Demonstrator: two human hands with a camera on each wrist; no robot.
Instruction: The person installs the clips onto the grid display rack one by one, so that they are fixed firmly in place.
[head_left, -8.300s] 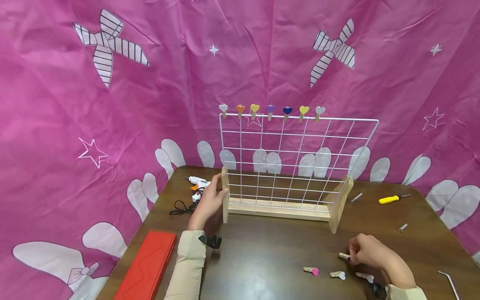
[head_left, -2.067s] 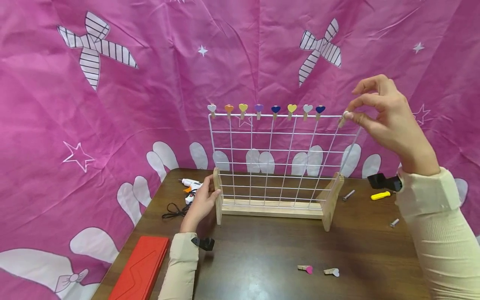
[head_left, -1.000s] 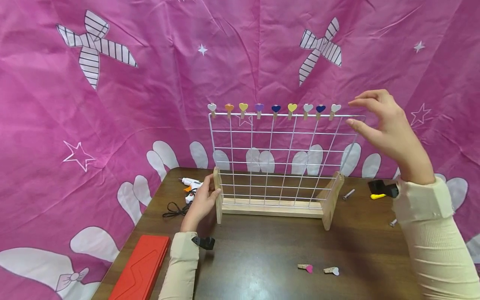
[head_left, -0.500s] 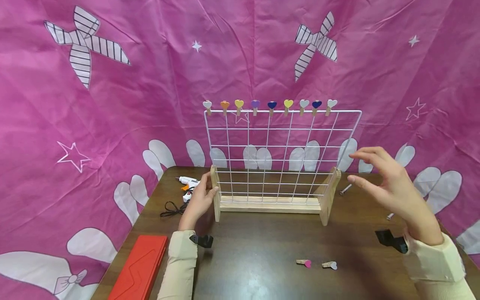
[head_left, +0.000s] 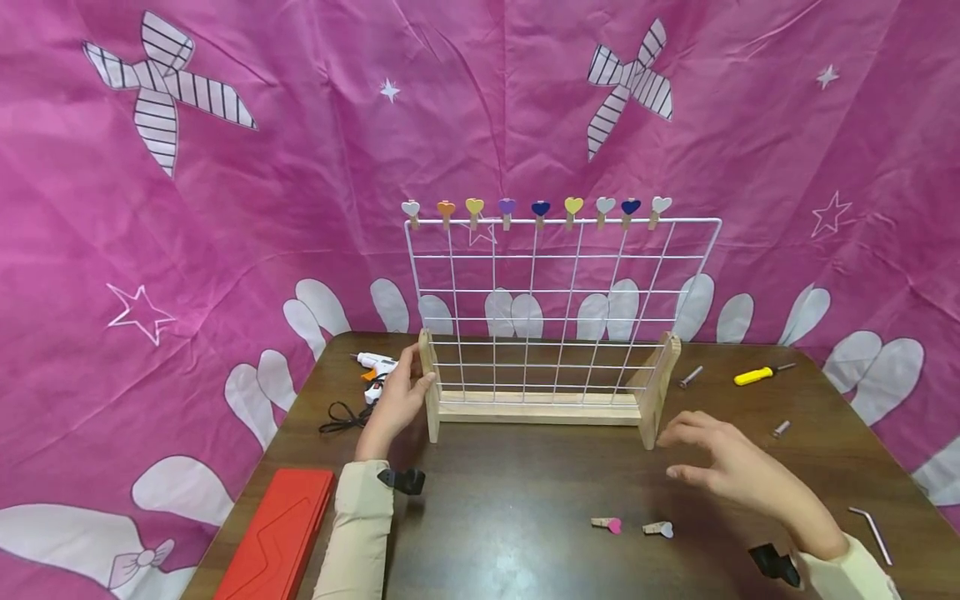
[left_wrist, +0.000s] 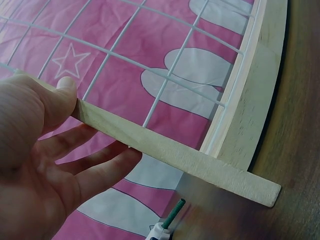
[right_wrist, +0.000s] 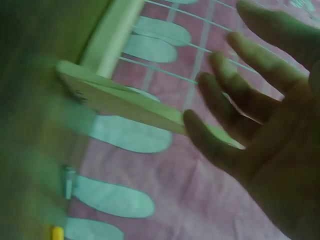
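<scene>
A white wire grid stands upright in a wooden base with two side panels. Several clothespins with heart tops, such as a purple one and a white one, are clipped along its top wire. My left hand holds the left side panel, thumb on one face and fingers on the other. Over the table, near the right panel, my right hand hovers with spread, slightly bent fingers and nothing in them. Below it lie a pink-heart clothespin and a white-heart clothespin.
A glue gun with a black cord lies left of the stand. The red case is at front left. To the right are two bolts, a yellow screwdriver and an L-shaped hex key. A pink curtain hangs behind.
A dark blue and a white heart clothespin joined the top wire at its right. My right hand released the white one and came down toward the table. My left hand kept its hold.
</scene>
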